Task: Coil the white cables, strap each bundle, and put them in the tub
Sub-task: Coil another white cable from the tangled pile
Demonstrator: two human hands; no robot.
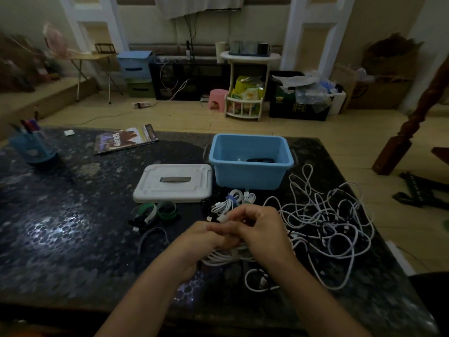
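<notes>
Hands are brought together at lower centre of the frame. A coiled white cable point(224, 257) is grasped by the curled fingers of the left hand point(206, 239) and right hand point(261, 229) above the surface point(73, 239).

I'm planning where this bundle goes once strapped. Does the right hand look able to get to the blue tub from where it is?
Probably yes. The tub stands open just beyond the right hand, its lid set aside; only a strapped bundle lies between them. But both hands grip the coil.

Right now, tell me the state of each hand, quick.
Left hand: fingers curled round the coiled white cable bundle, holding it.
Right hand: fingers curled, pinching the same bundle at its top.
</notes>
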